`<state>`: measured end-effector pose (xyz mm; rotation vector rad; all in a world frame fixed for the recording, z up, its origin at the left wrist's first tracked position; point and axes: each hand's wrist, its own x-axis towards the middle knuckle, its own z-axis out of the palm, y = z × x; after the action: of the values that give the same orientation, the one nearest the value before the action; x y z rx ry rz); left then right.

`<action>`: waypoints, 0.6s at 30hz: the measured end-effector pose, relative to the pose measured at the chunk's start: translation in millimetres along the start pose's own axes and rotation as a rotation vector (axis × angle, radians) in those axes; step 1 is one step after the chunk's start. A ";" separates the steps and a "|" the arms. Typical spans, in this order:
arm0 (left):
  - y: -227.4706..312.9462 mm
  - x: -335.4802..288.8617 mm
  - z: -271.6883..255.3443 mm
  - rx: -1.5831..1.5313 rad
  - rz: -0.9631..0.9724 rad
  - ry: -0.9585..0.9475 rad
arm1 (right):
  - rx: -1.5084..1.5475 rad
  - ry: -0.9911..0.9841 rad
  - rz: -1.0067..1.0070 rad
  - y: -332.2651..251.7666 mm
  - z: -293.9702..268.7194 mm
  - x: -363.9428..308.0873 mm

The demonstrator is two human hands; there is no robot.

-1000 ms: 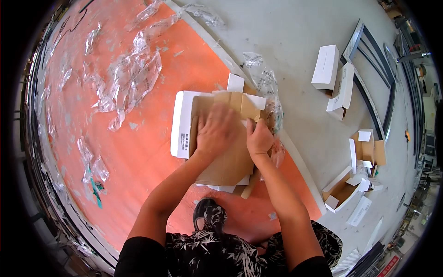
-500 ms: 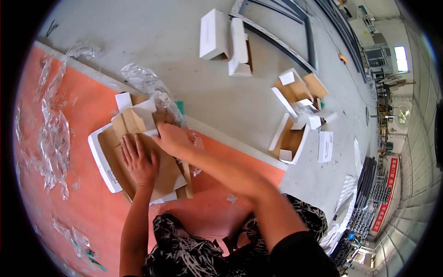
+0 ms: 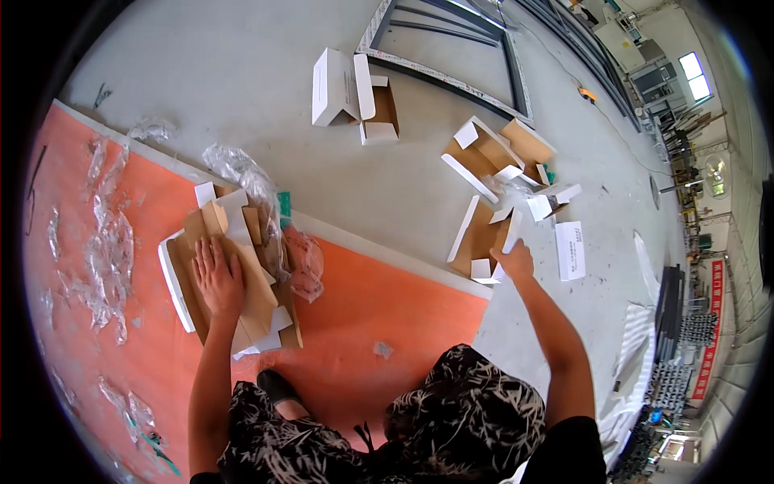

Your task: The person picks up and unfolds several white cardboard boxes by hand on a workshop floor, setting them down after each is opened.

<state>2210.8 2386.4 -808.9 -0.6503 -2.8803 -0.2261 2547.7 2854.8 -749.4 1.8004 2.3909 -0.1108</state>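
My left hand lies flat, fingers out, on a stack of flattened cardboard boxes, brown inside and white outside, on the orange sheet. Off to the right, my right hand has its fingers closed on the edge of an opened cardboard box with a brown inside and white flaps. That box rests on the grey floor by the sheet's corner. Just beyond it lies another opened box, with crumpled clear plastic beside it.
Two more white boxes stand farther off, near a grey metal frame. A small white box lies right of my right hand. Crumpled clear plastic film is strewn over the orange sheet. Dark bars are stacked at far right.
My right hand has left the flattened stack and moved right to the opened box, taking its edge. My left hand stays pressed on the stack. The view has shifted a little.
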 end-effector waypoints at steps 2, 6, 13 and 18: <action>4.6 13.1 -13.0 -0.083 0.067 0.083 | 0.268 0.042 0.071 34.8 47.3 18.3; 10.9 32.5 -52.4 -0.087 0.027 0.151 | 0.728 0.142 0.261 30.0 65.4 16.5; 17.7 45.1 -80.0 -0.134 -0.056 0.266 | 1.717 -0.125 0.065 -32.0 -6.6 -17.9; 76.5 38.1 -117.4 -0.530 0.069 0.384 | 1.626 -0.207 -0.082 -68.7 -35.5 -64.5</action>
<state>2226.9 2448.4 -678.6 -0.6909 -2.4217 -1.0049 2496.6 2779.6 -706.0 1.7068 2.1124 -2.6247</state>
